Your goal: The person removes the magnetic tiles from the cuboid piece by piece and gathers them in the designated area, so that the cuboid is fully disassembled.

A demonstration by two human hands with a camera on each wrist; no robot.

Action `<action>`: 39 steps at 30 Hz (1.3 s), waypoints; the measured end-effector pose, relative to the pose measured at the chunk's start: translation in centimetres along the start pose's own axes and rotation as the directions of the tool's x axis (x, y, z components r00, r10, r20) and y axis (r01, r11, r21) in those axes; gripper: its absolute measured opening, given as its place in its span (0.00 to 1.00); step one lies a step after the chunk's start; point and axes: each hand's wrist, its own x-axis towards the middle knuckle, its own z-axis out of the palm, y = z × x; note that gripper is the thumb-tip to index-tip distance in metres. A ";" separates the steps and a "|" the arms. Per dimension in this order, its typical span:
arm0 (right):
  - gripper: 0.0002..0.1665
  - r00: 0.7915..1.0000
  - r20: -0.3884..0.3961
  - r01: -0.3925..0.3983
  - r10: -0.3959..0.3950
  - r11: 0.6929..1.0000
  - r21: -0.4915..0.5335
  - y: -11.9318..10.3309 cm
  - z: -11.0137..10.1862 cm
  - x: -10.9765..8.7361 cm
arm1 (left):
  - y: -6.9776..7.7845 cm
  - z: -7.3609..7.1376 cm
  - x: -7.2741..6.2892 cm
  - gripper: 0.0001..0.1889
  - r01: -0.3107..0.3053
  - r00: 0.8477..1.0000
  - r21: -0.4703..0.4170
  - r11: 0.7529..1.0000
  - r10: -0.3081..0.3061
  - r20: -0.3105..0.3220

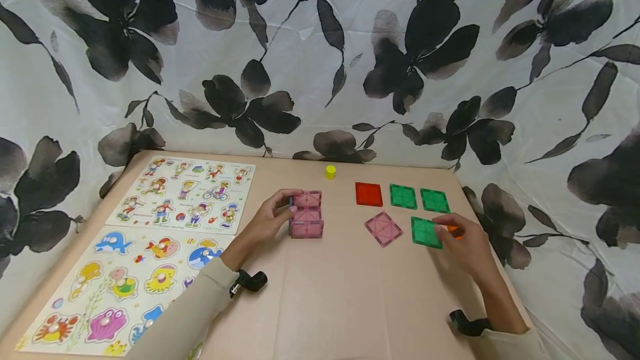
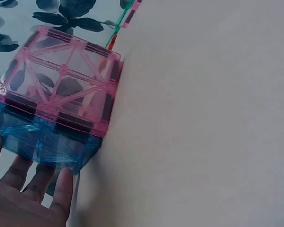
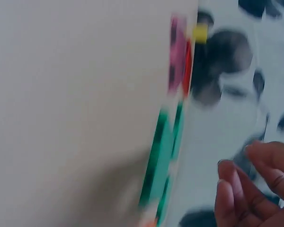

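Observation:
A box-like build of translucent pink and blue magnetic tiles point(image 1: 307, 221) stands on the table. My left hand point(image 1: 272, 213) holds it by its left side; in the left wrist view the fingers point(image 2: 62, 191) lie against the blue part point(image 2: 47, 139), below the pink face point(image 2: 61, 80). My right hand point(image 1: 465, 242) is above the right side of the table, fingertips over the edge of a green square tile point(image 1: 425, 232). Its thumb and fingers point(image 3: 232, 177) are loosely bent with nothing between them. An orange tile point(image 1: 455, 231) shows partly behind this hand.
Further back lie a red square tile point(image 1: 369, 194) and green tiles point(image 1: 403, 196), point(image 1: 435, 200), with a pink tile point(image 1: 383, 229) in front. A small yellow cylinder point(image 1: 330, 171) stands near the back edge. Picture boards point(image 1: 182, 190) cover the left side; a flowered cloth point(image 1: 320, 71) hangs behind.

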 end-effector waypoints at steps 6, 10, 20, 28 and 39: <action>0.13 0.976 0.117 0.170 -0.183 0.979 0.112 -5.4 4.6 0.3 | -0.2 0.2 0.1 0.23 0.010 1.000 -0.022 1.000 -0.010 -0.001; 0.14 0.934 0.222 0.234 -0.280 0.949 0.212 -8.6 7.8 0.4 | -0.3 0.3 0.2 0.23 0.003 1.000 -0.018 1.000 -0.003 -0.007; 0.15 0.852 0.348 0.301 -0.392 0.909 0.288 -13.5 13.2 0.5 | -0.3 0.6 0.0 0.23 0.000 1.000 -0.016 1.000 0.000 -0.014; 0.12 0.856 0.271 0.367 -0.440 0.887 0.279 -15.0 14.9 0.5 | -0.2 0.4 0.0 0.23 0.011 1.000 -0.022 1.000 -0.012 -0.015; 0.11 0.894 0.166 0.364 -0.415 0.892 0.268 -15.6 13.5 -1.3 | -0.3 0.3 0.0 0.22 0.015 1.000 -0.015 1.000 -0.015 -0.014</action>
